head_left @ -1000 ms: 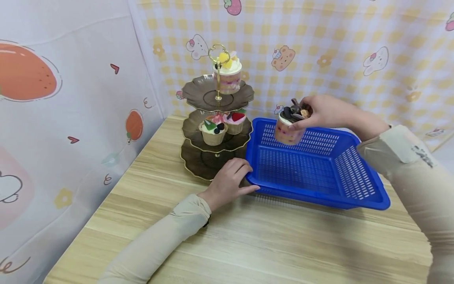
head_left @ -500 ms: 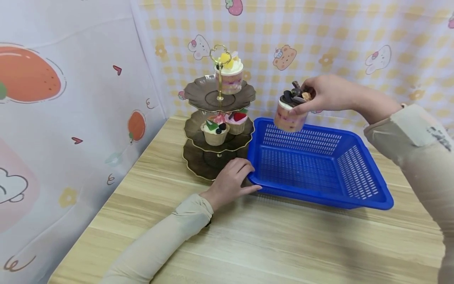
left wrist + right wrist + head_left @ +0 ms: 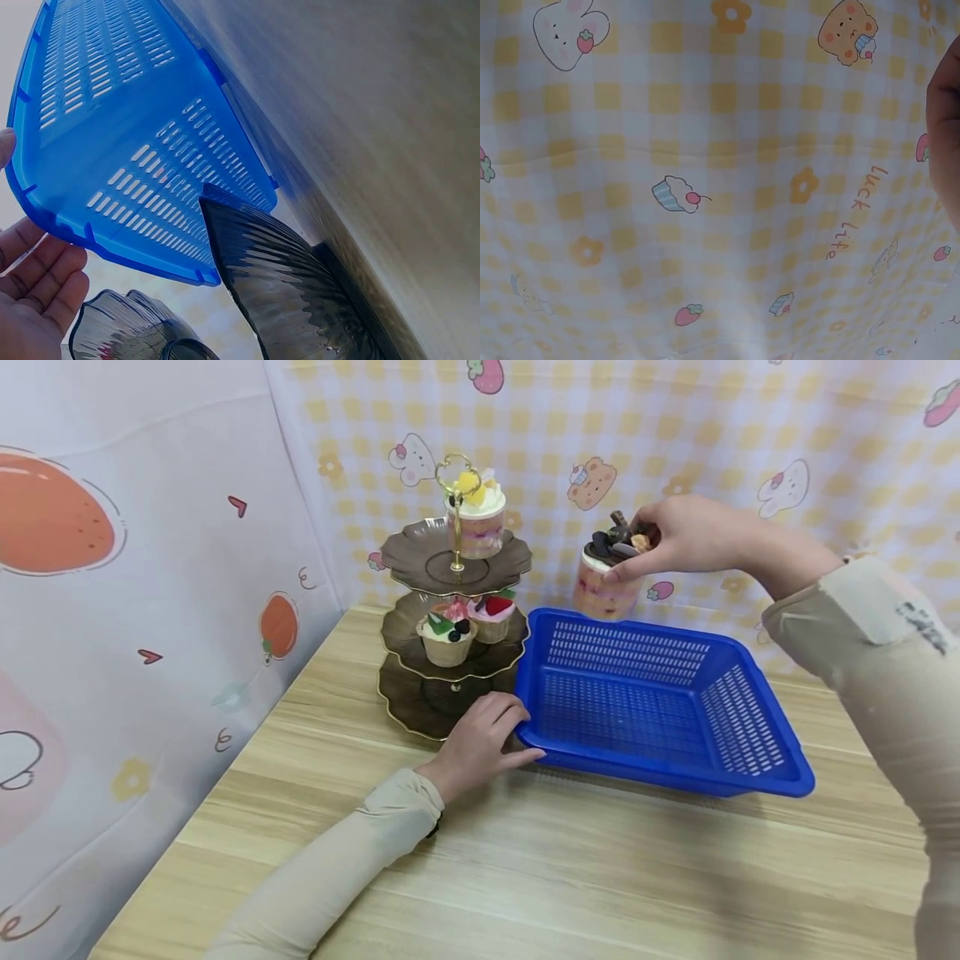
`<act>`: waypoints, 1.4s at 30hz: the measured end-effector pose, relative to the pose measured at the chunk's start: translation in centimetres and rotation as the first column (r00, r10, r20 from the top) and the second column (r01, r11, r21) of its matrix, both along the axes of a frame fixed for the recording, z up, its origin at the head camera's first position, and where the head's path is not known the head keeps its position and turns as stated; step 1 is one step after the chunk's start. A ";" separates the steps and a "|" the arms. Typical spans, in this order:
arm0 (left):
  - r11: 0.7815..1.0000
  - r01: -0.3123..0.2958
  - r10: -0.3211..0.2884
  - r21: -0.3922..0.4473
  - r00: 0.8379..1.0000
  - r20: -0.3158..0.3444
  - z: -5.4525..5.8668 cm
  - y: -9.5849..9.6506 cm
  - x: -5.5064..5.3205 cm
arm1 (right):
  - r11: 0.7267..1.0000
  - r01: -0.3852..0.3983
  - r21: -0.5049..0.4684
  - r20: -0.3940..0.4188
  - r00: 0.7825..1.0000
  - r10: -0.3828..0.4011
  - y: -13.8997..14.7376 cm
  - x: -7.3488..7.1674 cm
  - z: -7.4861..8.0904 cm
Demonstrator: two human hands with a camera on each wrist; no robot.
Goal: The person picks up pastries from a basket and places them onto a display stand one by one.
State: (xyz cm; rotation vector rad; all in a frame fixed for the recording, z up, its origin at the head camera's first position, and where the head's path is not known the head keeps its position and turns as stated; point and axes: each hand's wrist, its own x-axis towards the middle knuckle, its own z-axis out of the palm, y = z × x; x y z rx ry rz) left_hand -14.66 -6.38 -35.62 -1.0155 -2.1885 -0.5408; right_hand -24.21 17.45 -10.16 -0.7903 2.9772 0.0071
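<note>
My right hand (image 3: pixel 693 537) grips a clear dessert cup (image 3: pixel 604 589) by its upper part. Dark chocolate pieces and cream top the cup, which hangs above the back left of a blue plastic basket (image 3: pixel 630 768). In the right wrist view only a sliver of the hand (image 3: pixel 945 142) shows and the cup is out of sight. My left hand (image 3: pixel 480 742) holds the basket's near left corner, thumb along the front rim. From the left wrist, curled fingers (image 3: pixel 52 281) show against the rim of the basket (image 3: pixel 112 169).
Left of the basket stands a three-tier brown stand (image 3: pixel 405 556) with a gold handle. Another dessert cup (image 3: pixel 480 531) with yellow fruit is on its top tier. A berry tart (image 3: pixel 446 647) and a pink-cream tart (image 3: pixel 491 625) share the middle tier. Patterned cloth (image 3: pixel 720 452) hangs behind.
My right hand has lifted the chocolate-topped dessert cup higher, from just over the basket's back rim to well above it. The left hand keeps its place at the basket corner.
</note>
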 end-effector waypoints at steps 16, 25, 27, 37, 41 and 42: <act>1.000 0.007 -0.007 -0.019 1.000 -0.015 0.1 -0.1 -0.3 | 1.000 0.020 0.021 -0.030 0.999 -0.019 -2.0 0.0 1.6; 1.000 0.010 -0.010 -0.015 1.000 -0.014 0.1 0.0 -0.2 | 0.999 0.049 0.015 0.020 0.999 -0.049 -3.4 0.2 2.7; 1.000 0.012 -0.012 -0.013 1.000 -0.015 0.1 0.0 -0.2 | 0.999 0.050 0.009 0.032 0.998 -0.050 -3.6 0.2 2.9; 1.000 0.005 -0.006 -0.020 1.000 -0.006 0.0 -0.1 -0.1 | 1.000 0.024 0.018 0.018 1.000 -0.024 -5.7 0.1 3.4; 1.000 0.004 -0.004 -0.018 1.000 -0.003 0.0 -0.1 -0.1 | 0.999 0.031 0.029 0.016 0.999 -0.031 -6.8 0.0 3.2; 1.000 0.005 -0.005 -0.018 1.000 -0.003 0.0 0.0 -0.1 | 0.999 0.034 0.033 0.016 0.999 -0.035 -7.0 0.0 3.1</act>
